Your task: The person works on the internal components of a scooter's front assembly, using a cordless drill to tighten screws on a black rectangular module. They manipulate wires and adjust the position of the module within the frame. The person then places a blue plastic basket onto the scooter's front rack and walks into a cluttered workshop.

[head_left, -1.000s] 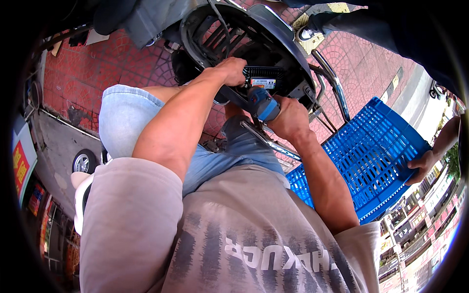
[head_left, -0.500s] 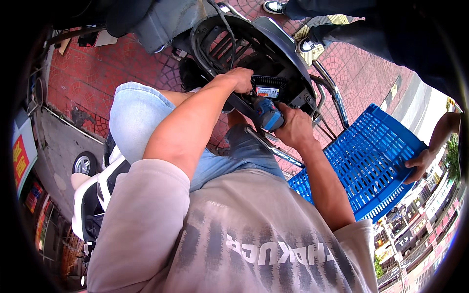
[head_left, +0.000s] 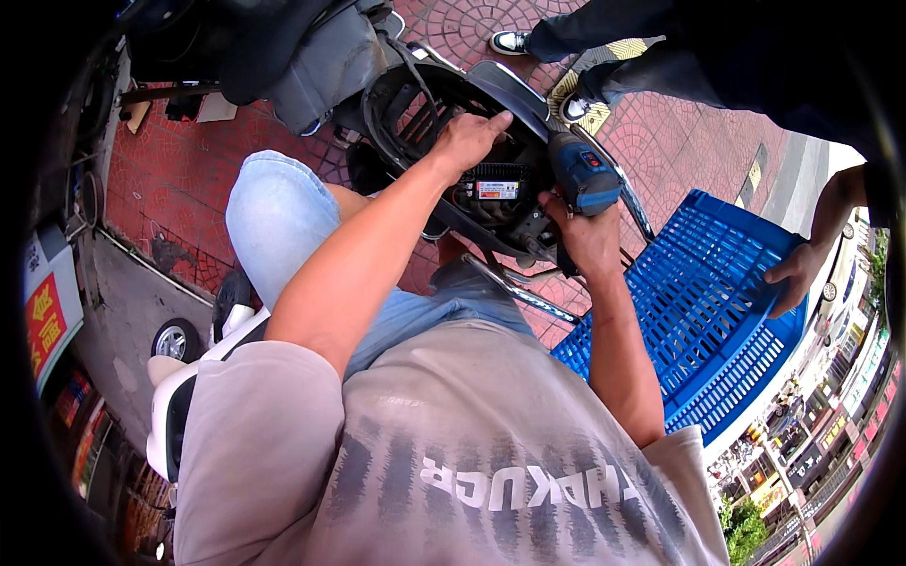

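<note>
My right hand (head_left: 593, 236) grips a blue and black cordless drill (head_left: 583, 174), which now lies over the right rim of the scooter's opened body (head_left: 524, 99). Above that opening is my left hand (head_left: 472, 141), its fingers drawn together. Whatever they may hold is too small or hidden to make out. Below the left hand, inside the body, sits a black finned box with a white label (head_left: 497, 190). Dark cables (head_left: 425, 75) run along the opening's left side. The drill's tip is hidden from view.
A blue plastic crate (head_left: 698, 302) stands to my right, with another person's hand (head_left: 797, 275) on its edge. That person's shoes (head_left: 510, 42) are at the far side. A chrome rail (head_left: 528, 294) borders the scooter. Behind on the left stands a white scooter (head_left: 170, 415).
The drill has moved away from the labelled box, up and right to the body's rim. My left hand has shifted right and farther away, uncovering more of the box.
</note>
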A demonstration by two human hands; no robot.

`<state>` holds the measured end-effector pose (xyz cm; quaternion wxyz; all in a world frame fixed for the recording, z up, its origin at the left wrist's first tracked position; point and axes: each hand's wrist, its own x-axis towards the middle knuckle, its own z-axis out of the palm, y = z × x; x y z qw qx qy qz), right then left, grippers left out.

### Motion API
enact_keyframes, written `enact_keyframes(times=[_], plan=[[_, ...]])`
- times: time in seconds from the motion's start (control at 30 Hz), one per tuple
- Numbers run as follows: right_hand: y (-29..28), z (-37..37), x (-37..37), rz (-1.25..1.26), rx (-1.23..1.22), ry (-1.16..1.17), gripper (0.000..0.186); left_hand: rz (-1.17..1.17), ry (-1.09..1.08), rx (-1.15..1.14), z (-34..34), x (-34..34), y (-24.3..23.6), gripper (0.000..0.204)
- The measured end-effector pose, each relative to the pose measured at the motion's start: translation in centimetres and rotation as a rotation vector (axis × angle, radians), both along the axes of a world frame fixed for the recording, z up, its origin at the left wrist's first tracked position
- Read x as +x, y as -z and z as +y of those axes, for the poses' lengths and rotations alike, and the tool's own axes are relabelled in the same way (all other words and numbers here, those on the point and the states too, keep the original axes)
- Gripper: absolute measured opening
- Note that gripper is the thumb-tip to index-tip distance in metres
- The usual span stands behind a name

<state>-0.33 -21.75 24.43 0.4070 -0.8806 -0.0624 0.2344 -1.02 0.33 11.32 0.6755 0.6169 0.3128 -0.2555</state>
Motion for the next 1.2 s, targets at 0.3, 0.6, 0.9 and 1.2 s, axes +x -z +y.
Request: enact_keyframes(times=[0.3,0.6,0.9,1.2], plan=[[-6.7,8.8,2.0,-0.229,0.174,-0.607,0.072,-0.209,-0.733,-0.671,5.7,-6.6,-17.5,0.057],[0.9,5.8,2.8,-0.037,0.054,-0.111,0.041,-0.476,-1.288,-0.729,11.1,-23.8,-24.9,0.08],[13.5,2.5,-14.9,-0.029,-0.146,-0.258,0.039,-0.531,-1.252,-0.572,21.2,-37.8,-25.2,0.052],[10.3,1.1,-15.3,0.053,-0.593,-0.327,0.034,0.297,-1.643,-0.452,20.2,-41.4,-6.8,0.032]])
